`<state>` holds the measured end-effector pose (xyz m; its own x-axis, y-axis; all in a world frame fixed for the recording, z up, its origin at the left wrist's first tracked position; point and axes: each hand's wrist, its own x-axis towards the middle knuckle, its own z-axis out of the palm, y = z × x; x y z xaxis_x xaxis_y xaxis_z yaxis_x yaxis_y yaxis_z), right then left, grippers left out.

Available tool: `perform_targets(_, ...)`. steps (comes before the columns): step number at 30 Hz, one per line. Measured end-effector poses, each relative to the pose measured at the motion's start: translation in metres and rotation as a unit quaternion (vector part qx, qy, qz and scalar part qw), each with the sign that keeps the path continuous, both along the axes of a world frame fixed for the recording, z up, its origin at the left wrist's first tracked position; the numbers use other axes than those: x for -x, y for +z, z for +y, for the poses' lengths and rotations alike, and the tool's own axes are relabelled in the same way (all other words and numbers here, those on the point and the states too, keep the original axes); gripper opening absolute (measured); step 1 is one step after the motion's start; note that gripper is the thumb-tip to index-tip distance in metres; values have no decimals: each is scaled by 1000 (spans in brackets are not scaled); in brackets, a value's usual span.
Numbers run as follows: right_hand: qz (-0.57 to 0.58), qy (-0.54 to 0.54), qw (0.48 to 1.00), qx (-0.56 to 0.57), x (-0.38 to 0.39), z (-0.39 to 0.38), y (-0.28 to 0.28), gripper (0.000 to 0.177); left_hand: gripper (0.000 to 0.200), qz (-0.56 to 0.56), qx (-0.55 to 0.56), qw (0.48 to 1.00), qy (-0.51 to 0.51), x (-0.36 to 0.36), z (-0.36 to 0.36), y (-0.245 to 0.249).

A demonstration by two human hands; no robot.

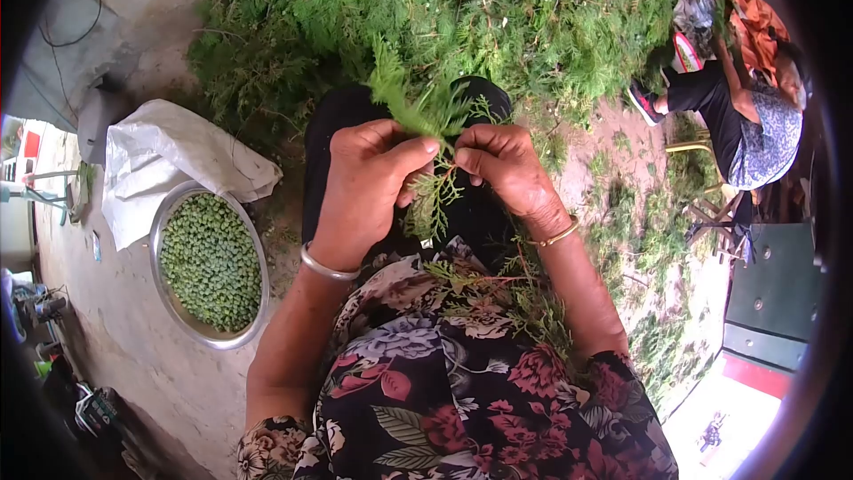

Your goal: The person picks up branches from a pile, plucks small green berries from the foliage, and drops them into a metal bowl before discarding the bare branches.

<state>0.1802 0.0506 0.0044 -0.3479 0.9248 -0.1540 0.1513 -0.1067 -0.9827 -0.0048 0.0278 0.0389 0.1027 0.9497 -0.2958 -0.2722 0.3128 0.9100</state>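
My left hand (pixel 378 169), with a silver bangle at the wrist, is closed with thumb and fingers pinching a green conifer sprig (pixel 413 107). My right hand (pixel 506 164), wearing a gold bangle, pinches the same sprig just to the right. Feathery leaves rise blurred above both hands, and more of the foliage hangs between them over my dark trousers. Loose conifer twigs (pixel 506 293) lie on my flowered shirt near the right forearm. To the left, a metal basin (pixel 258 302) holds many small green cones (pixel 209 262).
A big heap of conifer branches (pixel 533 18) lies in front of my knees. A white sack (pixel 178 147) rests beside the basin. At the right sits another person (pixel 764 142), near an orange cloth (pixel 746 9). Scattered greenery covers the ground on that side.
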Motion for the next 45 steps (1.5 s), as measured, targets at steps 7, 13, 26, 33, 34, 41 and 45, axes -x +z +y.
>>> perform_targets(7,-109,-15,988,-113,0,-3,3,10,8,-184,20,982,44,50,-32,0)
perform_targets(13,211,-197,957,-17,-59,21,21,14,26,153,-45,936,314,187,-81,-21)
perform_targets(26,374,-122,889,-233,-169,44,148,18,40,570,-4,790,227,221,-100,-111)
perform_targets(33,332,-314,806,-377,-182,31,259,17,28,421,-162,873,184,107,-33,-40)
perform_targets(34,334,-311,802,-385,-192,30,269,17,27,368,-183,899,155,92,-27,-31)
perform_targets(41,468,-98,799,-364,-190,18,280,14,37,40,-189,966,-173,-20,-11,19)
perform_targets(45,607,-214,718,-264,-159,33,254,12,35,-211,-136,957,-147,-73,-11,10)
